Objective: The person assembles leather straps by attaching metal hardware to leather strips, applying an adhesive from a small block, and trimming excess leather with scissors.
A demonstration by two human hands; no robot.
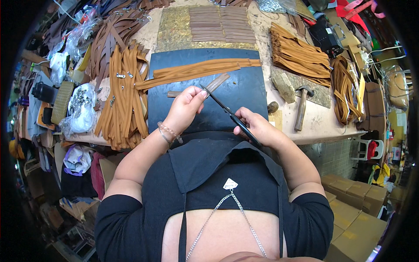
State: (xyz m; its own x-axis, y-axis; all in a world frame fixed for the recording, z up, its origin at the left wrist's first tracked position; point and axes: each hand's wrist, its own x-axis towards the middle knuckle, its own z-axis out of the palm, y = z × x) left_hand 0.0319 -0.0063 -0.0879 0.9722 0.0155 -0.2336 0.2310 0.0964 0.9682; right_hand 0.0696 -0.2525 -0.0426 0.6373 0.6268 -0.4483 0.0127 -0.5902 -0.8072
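My left hand (190, 105) is over a dark board (174, 115), thumb and fingers pinched together; what they pinch is hidden. My right hand (254, 126) grips the black handles of slim scissors (223, 106). Their pointed tip reaches up and left to my left fingertips. Just beyond the tip, a short brown strip (218, 81) lies aslant on the board. Another brown strip (173, 94) shows left of my left hand. Farther back, long tan zipper-like strips (196, 68) run across the board.
Left of the board hangs a pile of tan strips (126, 96) with metal pulls. At right are a hammer (301, 107), a worn block (283, 86) and a tan bundle (299, 54). Rows of brown strips (220, 22) lie at the back. Cardboard boxes (355, 227) stand low at right.
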